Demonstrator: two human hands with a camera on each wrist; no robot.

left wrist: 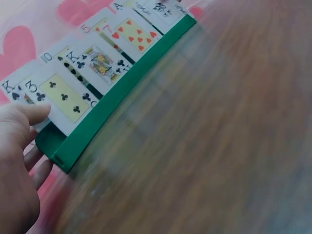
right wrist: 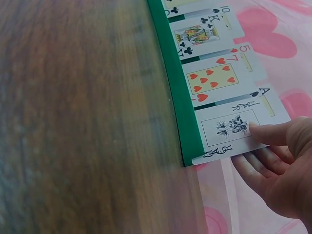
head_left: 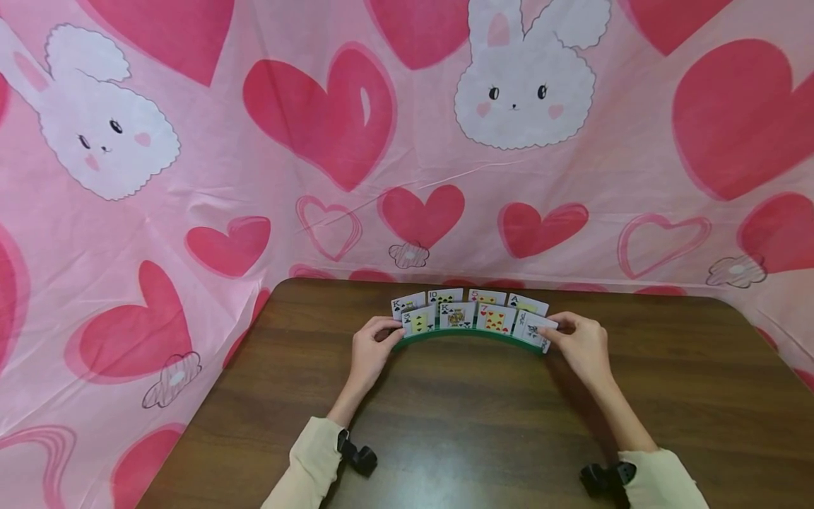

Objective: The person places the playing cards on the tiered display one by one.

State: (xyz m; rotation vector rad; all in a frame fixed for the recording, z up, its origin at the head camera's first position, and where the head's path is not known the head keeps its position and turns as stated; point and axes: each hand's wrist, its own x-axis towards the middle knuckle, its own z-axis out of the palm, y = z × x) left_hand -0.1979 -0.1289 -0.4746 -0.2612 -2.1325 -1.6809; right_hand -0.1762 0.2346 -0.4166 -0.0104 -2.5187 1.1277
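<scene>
A curved green card holder (head_left: 469,331) stands on the table with two rows of playing cards in it. Its front row shows a three of clubs (left wrist: 63,96), a king of clubs (head_left: 456,316), a seven of hearts (right wrist: 212,79) and a joker (right wrist: 229,127). Behind them rise a king, a ten, a five and an ace (head_left: 528,305). My left hand (head_left: 371,346) grips the holder's left end, thumb in front by the three of clubs and fingers behind. At the right end, my right hand (head_left: 581,346) pinches the joker, its thumb on the card's face.
The brown wooden table (head_left: 458,424) has its far edge just behind the holder. Beyond it hangs a pink cloth (head_left: 432,155) printed with hearts and rabbits. Each wrist wears a black camera band (head_left: 359,456).
</scene>
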